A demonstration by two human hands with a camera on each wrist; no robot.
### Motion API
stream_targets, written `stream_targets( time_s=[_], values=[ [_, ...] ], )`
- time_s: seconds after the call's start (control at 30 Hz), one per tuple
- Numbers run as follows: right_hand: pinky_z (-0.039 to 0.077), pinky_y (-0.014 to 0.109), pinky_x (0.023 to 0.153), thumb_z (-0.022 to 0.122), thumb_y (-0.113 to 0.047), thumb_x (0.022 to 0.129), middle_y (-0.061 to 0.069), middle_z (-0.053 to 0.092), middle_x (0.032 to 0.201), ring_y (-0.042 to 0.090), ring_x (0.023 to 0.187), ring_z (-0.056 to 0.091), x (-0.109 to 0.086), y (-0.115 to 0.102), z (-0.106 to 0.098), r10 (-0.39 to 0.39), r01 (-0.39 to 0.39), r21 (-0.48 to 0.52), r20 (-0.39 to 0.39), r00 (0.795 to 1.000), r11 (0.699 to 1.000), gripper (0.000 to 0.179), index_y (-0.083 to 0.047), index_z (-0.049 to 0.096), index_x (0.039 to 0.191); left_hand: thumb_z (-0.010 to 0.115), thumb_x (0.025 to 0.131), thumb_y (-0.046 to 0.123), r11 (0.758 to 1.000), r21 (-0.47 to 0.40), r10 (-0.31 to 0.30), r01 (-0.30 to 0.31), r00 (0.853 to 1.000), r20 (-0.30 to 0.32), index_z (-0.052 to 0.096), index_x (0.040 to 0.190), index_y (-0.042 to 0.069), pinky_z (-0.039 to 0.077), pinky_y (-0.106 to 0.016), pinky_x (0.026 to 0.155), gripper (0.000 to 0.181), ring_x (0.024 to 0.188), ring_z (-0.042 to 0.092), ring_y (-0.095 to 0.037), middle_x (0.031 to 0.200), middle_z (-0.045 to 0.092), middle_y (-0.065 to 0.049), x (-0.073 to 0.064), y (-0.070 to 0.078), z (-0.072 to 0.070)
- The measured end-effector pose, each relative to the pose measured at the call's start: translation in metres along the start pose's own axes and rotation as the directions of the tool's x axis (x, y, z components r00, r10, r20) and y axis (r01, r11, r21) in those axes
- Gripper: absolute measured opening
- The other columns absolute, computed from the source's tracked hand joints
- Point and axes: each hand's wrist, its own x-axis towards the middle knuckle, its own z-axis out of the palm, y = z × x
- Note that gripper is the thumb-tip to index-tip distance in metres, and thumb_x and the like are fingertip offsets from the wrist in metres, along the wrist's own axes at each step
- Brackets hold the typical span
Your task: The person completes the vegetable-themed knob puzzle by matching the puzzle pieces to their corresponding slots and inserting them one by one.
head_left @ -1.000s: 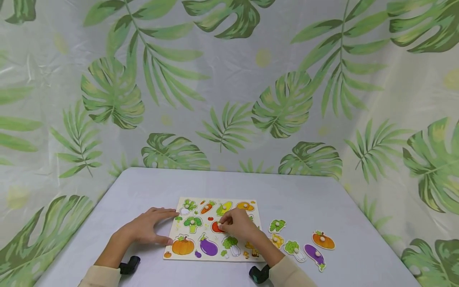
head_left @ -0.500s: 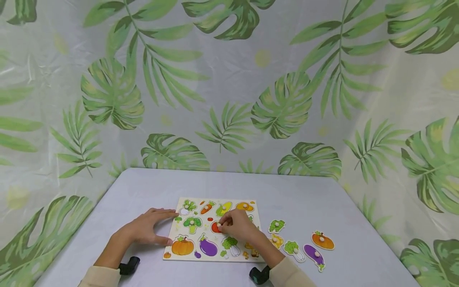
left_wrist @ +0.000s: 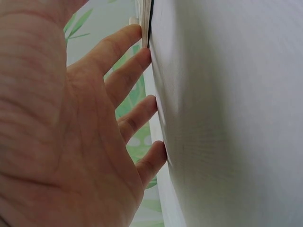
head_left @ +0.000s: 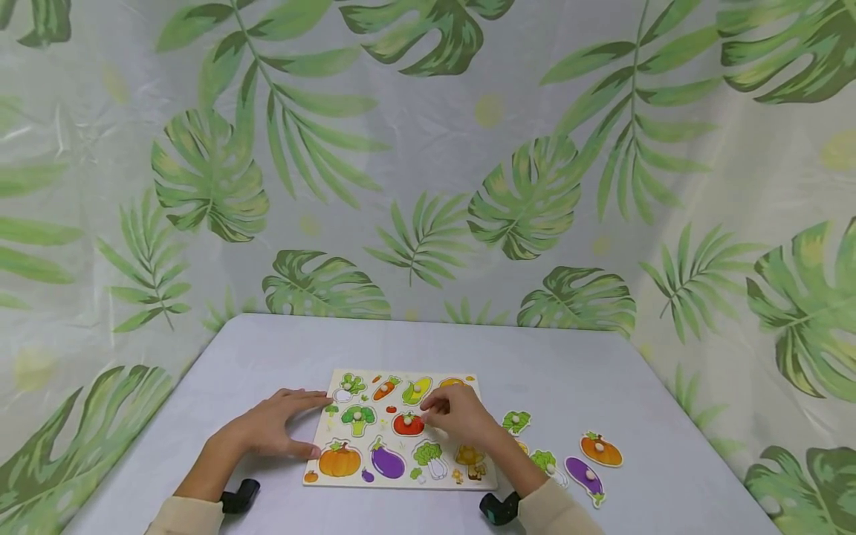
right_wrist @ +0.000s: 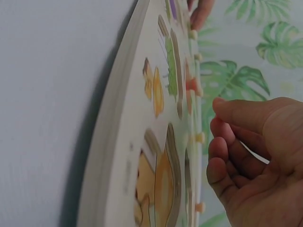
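Note:
The left hand (head_left: 270, 423) rests at the left edge of a knobbed wooden vegetable puzzle board (head_left: 324, 427), its fingers spread and fingertips touching that edge. In the left wrist view, the fingers (left_wrist: 130, 78) reach out with nothing gripped. Just right of the red tomato piece (head_left: 406, 426) the right hand (head_left: 460, 420) hovers over the board. Loosely bent and holding nothing, the fingers and thumb (right_wrist: 236, 111) are apart from the knobs in the right wrist view. The tomato lies in its spot. Part of the orange piece at the board's upper right is hidden by the right hand.
Right of the board lie loose pieces: a leafy green (head_left: 516, 422), a bok choy (head_left: 545, 462), an eggplant (head_left: 585, 479) and a pumpkin (head_left: 601, 449). A yellow piece is mostly behind the right forearm. Knobbed carrot (head_left: 386, 388), corn (head_left: 417, 390) and broccoli (head_left: 359, 420) pieces sit on the board.
The right hand has let go of the tomato's knob and moved a little to the right, so the whole tomato shows. The left hand has stayed at the board's edge.

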Motion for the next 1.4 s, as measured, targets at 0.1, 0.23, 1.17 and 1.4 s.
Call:
stream_targets(
  time_s=[0.1,0.23,1.17,1.4],
  values=[
    [0.052,0.019,0.067,0.078,-0.018,0.093,-0.006,0.067,0.088,0.011,0.079,0.059,-0.003,0.005,-0.005,-0.005,0.005,-0.014,-0.01,1.0,1.0,0.006,-0.015,0.078,0.097,0.079,0.075,0.064,1.0,0.001,0.007,-0.007,1.0,-0.002,0.053,0.151,0.025,0.032,-0.078,0.111,0.089,0.145,0.04,-0.044,0.161,0.046,-0.006,0.0,0.0,0.0],
    [0.052,0.019,0.067,0.078,-0.018,0.093,-0.006,0.067,0.086,0.011,0.078,0.06,-0.007,0.01,-0.014,-0.005,0.004,-0.024,-0.023,1.0,1.0,0.007,-0.013,0.077,0.098,0.079,0.075,0.063,1.0,0.002,0.016,-0.016,1.0,-0.004,0.053,0.151,0.024,0.032,-0.078,0.112,0.089,0.145,0.04,-0.045,0.161,0.047,-0.007,0.0,-0.001,0.0],
    [0.049,0.023,0.063,0.075,-0.013,0.094,-0.002,0.068,0.088,0.015,0.077,0.056,-0.04,0.056,-0.075,0.091,-0.104,-0.075,-0.159,0.983,0.992,0.01,-0.012,0.078,0.104,0.078,0.075,0.066,1.0,0.015,0.01,-0.01,1.0,-0.01,0.053,0.152,0.028,0.031,-0.078,0.111,0.089,0.146,0.039,-0.043,0.161,0.046,-0.004,0.003,-0.007,0.004],
    [0.048,0.023,0.063,0.073,-0.01,0.095,0.0,0.069,0.093,0.016,0.079,0.057,-0.051,0.07,-0.085,0.133,-0.146,-0.075,-0.158,0.979,0.986,0.01,-0.011,0.078,0.103,0.078,0.075,0.067,1.0,0.012,0.003,-0.003,1.0,-0.004,0.052,0.152,0.029,0.03,-0.08,0.111,0.09,0.147,0.037,-0.045,0.162,0.045,-0.004,0.003,-0.007,0.004]
  ],
)
